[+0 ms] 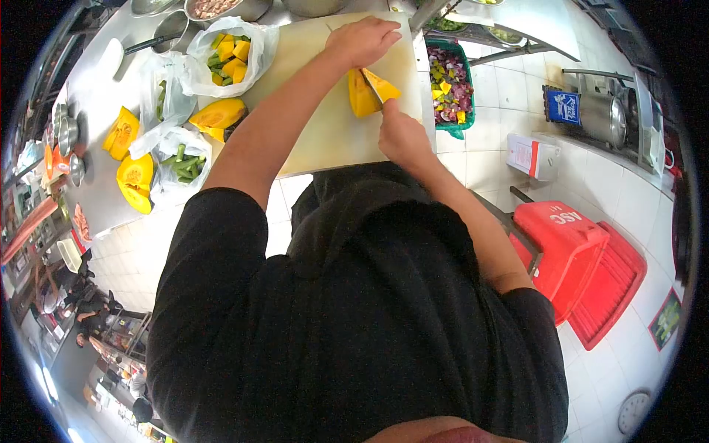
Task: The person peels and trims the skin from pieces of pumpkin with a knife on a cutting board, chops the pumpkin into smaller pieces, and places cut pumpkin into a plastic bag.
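My right hand [405, 134] is wrapped around the handle of a knife [372, 86]. The blade sits in a yellow-orange pumpkin piece [360, 97] on a pale cutting board [317, 133]. My left hand [365, 41] is just beyond the pumpkin piece, fingers stretched to the right and apparently holding nothing; whether the palm touches the blade tip is unclear. Left of the board lies another pumpkin wedge [218, 117]. A white plastic bag [264, 46] beside the board holds cut pumpkin chunks [233, 57].
More pumpkin wedges [135, 183] lie on the metal table [96, 199], near a bag of green vegetable pieces [184, 164]. A green basket of peelings [451, 85] stands right of the board. A red bin [565, 247] is at my right. People [88, 317] appear far left.
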A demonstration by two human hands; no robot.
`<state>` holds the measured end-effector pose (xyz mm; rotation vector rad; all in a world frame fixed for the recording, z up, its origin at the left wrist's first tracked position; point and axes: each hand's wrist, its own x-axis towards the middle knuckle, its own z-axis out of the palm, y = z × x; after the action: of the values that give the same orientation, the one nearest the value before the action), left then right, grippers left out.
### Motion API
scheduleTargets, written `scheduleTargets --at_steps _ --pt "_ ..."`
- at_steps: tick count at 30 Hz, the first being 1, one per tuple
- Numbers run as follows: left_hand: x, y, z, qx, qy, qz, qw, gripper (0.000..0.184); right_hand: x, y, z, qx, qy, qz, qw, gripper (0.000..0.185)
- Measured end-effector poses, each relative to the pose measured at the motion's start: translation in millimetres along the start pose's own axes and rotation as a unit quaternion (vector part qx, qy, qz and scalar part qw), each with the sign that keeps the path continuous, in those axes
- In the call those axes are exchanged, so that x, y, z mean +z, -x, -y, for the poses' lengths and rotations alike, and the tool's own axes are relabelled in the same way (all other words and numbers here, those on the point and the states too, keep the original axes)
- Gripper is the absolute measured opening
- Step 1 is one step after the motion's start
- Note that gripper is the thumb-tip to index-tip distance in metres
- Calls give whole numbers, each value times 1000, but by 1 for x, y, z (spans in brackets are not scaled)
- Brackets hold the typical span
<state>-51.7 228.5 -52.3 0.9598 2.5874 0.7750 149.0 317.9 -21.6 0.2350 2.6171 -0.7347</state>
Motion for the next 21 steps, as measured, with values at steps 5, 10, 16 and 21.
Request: scheduleTargets --at_steps 5,10,16,21 --pt "22 -8 17 102 -53 -53 992 51 19 -5 -2 45 6 9 999 28" --pt "20 -8 19 74 -52 -63 994 51 17 -9 0 44 19 -11 999 27" --pt "40 -18 46 107 -4 -60 992 53 22 -10 -12 17 27 -20 999 24" --pt "39 -20 37 44 60 -68 995 55 18 -11 -17 6 20 -32 999 20"
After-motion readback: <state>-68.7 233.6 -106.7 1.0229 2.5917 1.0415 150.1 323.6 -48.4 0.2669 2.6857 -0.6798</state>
